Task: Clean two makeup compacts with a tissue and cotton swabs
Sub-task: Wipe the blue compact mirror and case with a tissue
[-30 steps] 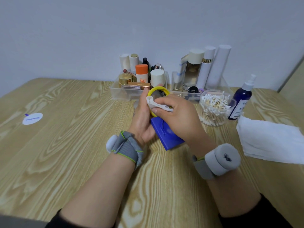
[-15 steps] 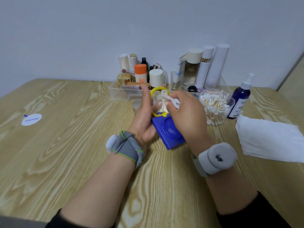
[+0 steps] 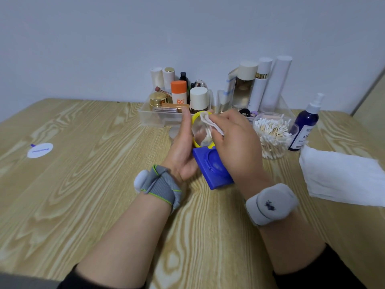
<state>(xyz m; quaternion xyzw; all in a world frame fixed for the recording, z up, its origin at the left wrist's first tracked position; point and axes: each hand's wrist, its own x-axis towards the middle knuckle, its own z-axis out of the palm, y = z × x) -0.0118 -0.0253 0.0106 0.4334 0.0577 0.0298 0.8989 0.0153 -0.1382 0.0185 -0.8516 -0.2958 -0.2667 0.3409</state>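
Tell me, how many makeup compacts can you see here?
1 for certain: a blue compact with a yellow-rimmed mirror lid, open, held by the left hand while the right hand wipes it with a tissue. A second may be hidden.

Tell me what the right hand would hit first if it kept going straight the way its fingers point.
The right hand points left toward the mirror of the open compact, which it would press first; behind that is the left hand. Depth is hard to judge.

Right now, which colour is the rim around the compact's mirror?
Yellow rim, clearest in the head view.
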